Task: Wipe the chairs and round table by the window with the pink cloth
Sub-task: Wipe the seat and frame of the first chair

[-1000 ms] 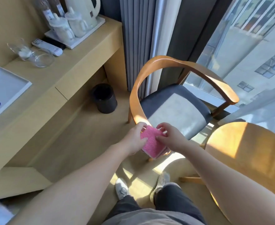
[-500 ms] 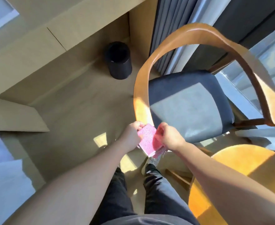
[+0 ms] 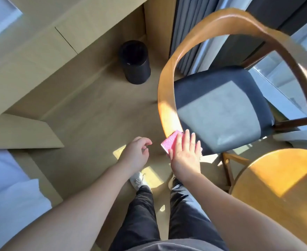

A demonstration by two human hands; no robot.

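A wooden chair with a curved armrest rail (image 3: 169,91) and a dark grey seat (image 3: 219,107) stands in front of me. My right hand (image 3: 185,154) lies flat, fingers spread, on the folded pink cloth (image 3: 170,142), pressing it against the near end of the rail at the seat's front corner. My left hand (image 3: 137,153) hangs free to the left of the cloth, fingers loosely curled, holding nothing. The round wooden table (image 3: 283,180) shows at the lower right, partly sunlit.
A black waste bin (image 3: 135,62) stands on the floor by the wooden desk (image 3: 40,44). Grey curtains (image 3: 190,33) and the window (image 3: 297,57) are behind the chair. A white bed edge (image 3: 5,192) sits at the left. My legs and shoes are below.
My left hand has let go of the pink cloth and drawn away to the left. My right hand has flattened onto the cloth against the chair. The view tilted further down.
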